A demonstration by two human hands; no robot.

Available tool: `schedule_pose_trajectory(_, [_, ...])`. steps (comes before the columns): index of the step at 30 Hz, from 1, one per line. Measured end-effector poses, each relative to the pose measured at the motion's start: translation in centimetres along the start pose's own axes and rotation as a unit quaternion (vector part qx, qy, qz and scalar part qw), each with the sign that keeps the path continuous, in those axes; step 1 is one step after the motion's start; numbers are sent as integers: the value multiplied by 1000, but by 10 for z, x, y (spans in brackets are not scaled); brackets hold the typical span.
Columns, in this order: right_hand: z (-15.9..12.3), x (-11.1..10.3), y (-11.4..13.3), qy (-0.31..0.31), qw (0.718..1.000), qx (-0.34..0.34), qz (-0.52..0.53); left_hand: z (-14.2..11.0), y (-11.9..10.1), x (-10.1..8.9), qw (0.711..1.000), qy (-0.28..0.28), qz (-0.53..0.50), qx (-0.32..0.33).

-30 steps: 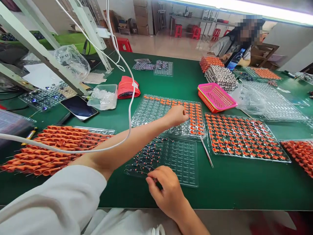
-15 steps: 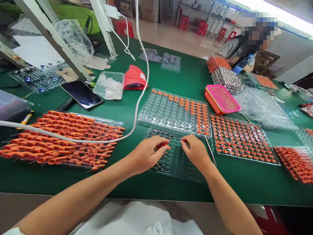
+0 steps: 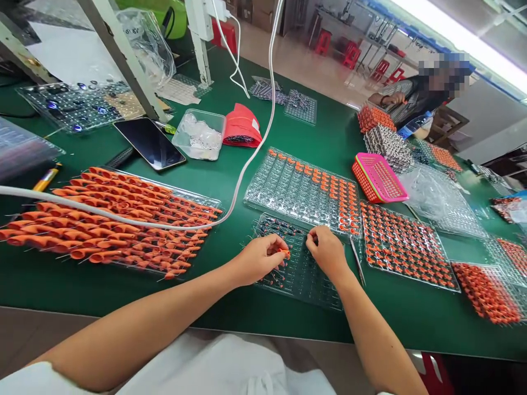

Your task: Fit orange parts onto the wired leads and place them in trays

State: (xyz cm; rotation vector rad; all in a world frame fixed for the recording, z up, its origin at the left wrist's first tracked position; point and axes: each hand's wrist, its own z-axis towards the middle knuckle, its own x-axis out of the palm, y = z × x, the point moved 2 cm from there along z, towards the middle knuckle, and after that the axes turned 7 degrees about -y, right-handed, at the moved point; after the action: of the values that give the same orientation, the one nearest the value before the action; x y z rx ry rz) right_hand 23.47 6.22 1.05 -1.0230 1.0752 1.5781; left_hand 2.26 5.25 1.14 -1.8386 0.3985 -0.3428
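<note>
My left hand pinches a small orange piece between thumb and fingertips. Opposite it, my right hand has its fingers pressed together; whatever they hold is too small to make out. Both hands hover over a clear plastic tray whose left part carries small dark parts with thin wires. Just beyond lies a larger clear tray, partly filled with round orange pieces. Tweezers rest beside my right hand.
Orange cone-shaped pieces cover a tray at left, with a white cable across them. A phone, a plastic tub and a red pouch stand behind. Rightward are a pink basket and a full orange tray. Someone sits beyond.
The view has shifted, so the table's things sit a little differently in the picture. My left hand still pinches the orange piece, its fingers curled more. Across the table, the person's hand has come into view.
</note>
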Motion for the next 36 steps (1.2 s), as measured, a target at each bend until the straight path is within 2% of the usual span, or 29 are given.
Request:
schedule_pose_trajectory(8, [0, 1, 4, -21, 996, -69, -43, 0, 7, 3, 1000, 8, -13, -3])
schedule_pose_trajectory(12, [5, 2, 5, -27, 993, -101, -50, 0, 4, 1, 1000, 11, -12, -4])
schedule_pose_trajectory(15, [3, -7, 8, -42, 992, -108, -38, 0, -1, -1, 999, 11, -38, -14])
schedule_pose_trajectory(20, [-22, -34, 26, -66, 991, -115, 23, -1, -2, -1, 983, 45, -162, -75])
schedule_pose_trajectory(24, [-50, -48, 47, -90, 975, -97, 180, -5, -2, 2, 961, 80, -227, -133])
schedule_pose_trajectory(27, [-66, -48, 61, -117, 954, -76, 266, -8, -5, 1, 965, 107, -194, -141])
schedule_pose_trajectory(30, [-74, -41, 70, -142, 937, -57, 314, -10, -12, -2, 986, 99, -79, -104])
schedule_pose_trajectory(33, [-78, -35, 73, -156, 932, -40, 325, -12, -19, -4, 993, 93, 46, -49])
schedule_pose_trajectory(36, [-81, -32, 73, -165, 933, -47, 315, -15, -23, -2, 992, 96, 76, -27])
